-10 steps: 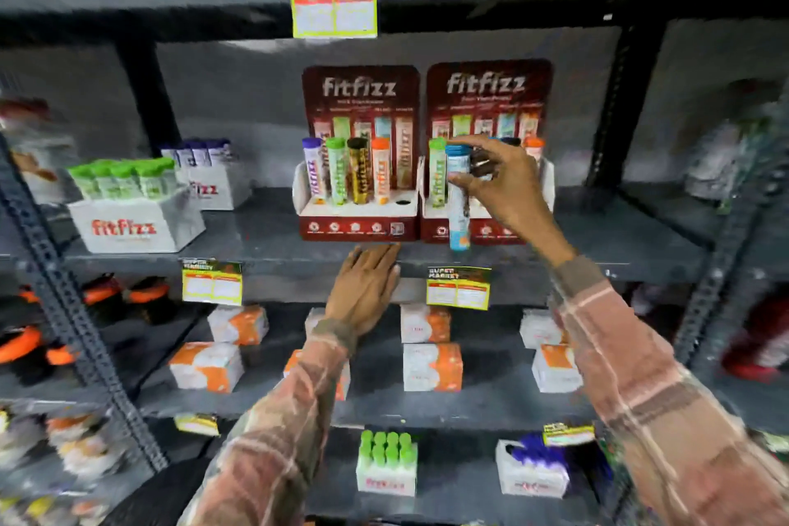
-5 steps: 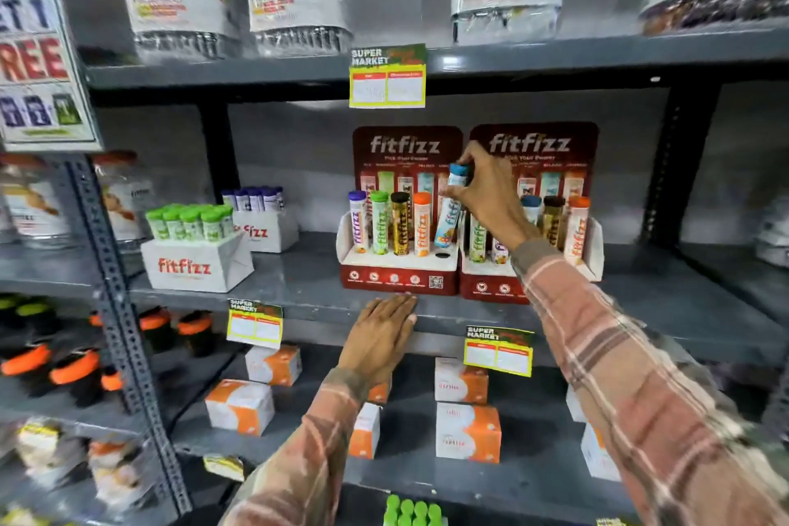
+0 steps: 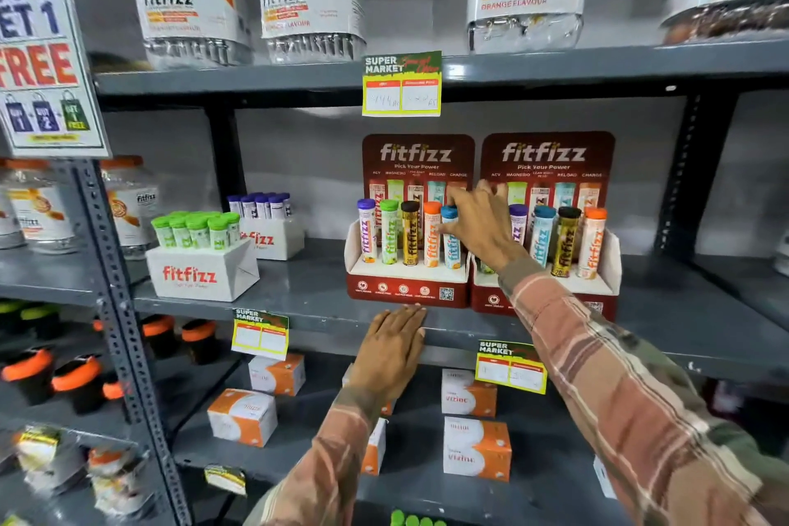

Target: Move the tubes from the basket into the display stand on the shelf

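A: Where is the blue-capped tube (image 3: 450,237) compared with half a second ago?

B: Then it was tilted in the right hand's grip above the left display stand (image 3: 407,282). Now it stands upright in that stand's last slot on the right, just beside the orange-capped tube (image 3: 431,239).

A: And the right hand (image 3: 480,226)?

B: Its fingers (image 3: 459,201) are spread loosely around the tube's cap and upper body. Whether they are still pinching it or only touching, I cannot tell. A second ago that hand carried the tube in front of the right display stand (image 3: 550,290).

A: What about the left hand (image 3: 395,348)?

B: It stays flat, palm down, fingers together, on the front edge of the shelf (image 3: 299,295) just below the left stand, holding nothing. Same spot as in both earlier frames.

A: How full is the left stand now?

B: Five tubes in a row: purple, green, black, orange and blue caps. Before, it held four.

A: Anything else different?

B: The view sits higher than before: the jars (image 3: 188,0) on the upper shelf show in full, and a "FREE" sign (image 3: 40,51) fills the left edge. The basket is not in view.
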